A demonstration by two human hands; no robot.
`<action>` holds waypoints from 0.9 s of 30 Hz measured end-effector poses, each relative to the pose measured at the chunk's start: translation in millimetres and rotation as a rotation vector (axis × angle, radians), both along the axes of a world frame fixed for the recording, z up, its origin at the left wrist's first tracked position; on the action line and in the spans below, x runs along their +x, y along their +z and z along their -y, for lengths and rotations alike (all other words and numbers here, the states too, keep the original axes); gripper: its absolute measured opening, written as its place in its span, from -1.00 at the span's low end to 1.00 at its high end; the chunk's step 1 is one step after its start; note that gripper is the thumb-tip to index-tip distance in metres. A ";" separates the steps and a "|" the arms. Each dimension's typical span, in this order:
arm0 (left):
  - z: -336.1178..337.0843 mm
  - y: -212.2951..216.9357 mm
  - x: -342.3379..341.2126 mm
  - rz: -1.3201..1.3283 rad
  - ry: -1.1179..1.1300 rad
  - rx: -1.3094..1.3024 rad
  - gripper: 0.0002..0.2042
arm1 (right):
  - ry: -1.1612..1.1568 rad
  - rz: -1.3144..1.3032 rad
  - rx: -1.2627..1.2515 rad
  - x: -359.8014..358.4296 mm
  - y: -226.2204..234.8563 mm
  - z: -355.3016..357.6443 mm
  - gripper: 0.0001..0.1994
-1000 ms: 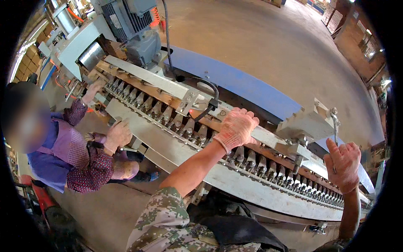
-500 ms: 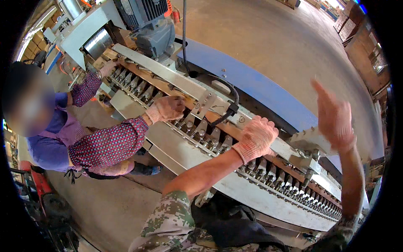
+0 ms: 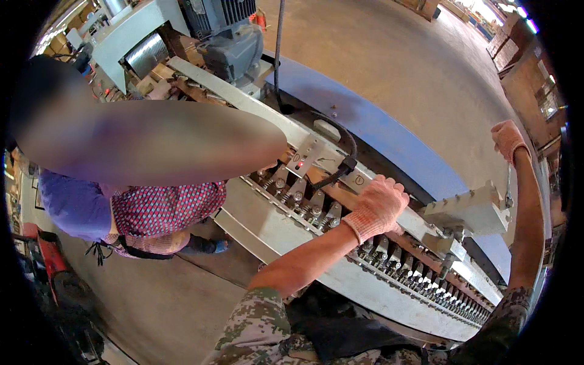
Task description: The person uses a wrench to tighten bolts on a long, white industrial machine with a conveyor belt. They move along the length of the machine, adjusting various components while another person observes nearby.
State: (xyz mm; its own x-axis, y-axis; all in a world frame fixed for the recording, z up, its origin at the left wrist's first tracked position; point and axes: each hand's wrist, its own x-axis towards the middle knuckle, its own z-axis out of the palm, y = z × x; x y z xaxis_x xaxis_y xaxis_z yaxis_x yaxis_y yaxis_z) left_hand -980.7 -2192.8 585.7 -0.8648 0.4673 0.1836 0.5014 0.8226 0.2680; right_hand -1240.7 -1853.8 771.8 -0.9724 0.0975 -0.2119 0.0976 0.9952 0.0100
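My left hand (image 3: 378,204), in a pinkish knit glove, is closed over the long pale metal rail (image 3: 420,226) of a machine; its fingertips are partly hidden. Under it runs a brown wooden strip (image 3: 340,196) beside a row of spring-loaded metal clamps (image 3: 316,212). At the far right my gloved right hand (image 3: 510,141) is raised in a fist. A thin metal rod (image 3: 509,191) runs down from this fist toward a grey metal block (image 3: 468,210); the grip itself is partly hidden.
A co-worker in a purple top and checked sleeves (image 3: 170,210) stands at the left, close to the rail. A motor (image 3: 228,48) and a shiny roller (image 3: 146,56) sit at the upper left. A black cable (image 3: 353,143) loops over the rail.
My right hand has moved right and up, from spread fingers to a fist, revealing the rod and block. My left hand stays on the rail. The co-worker has leaned farther over the machine.
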 end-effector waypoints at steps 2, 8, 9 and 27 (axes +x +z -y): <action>-1.8 0.7 1.8 -0.019 -0.003 0.057 -0.35 | -0.027 0.003 -0.056 4.6 4.6 -5.4 -0.78; -22.3 9.0 -11.7 0.001 -0.149 0.604 -0.26 | 0.405 0.233 0.039 29.9 34.5 -22.0 -0.84; -26.8 28.4 -9.5 0.105 0.045 0.693 -0.32 | 0.555 0.164 0.134 8.4 2.5 9.6 -0.84; -188.1 94.5 -53.1 0.307 0.187 1.073 -0.66 | -0.037 0.255 -1.956 66.4 -25.0 -14.0 -0.66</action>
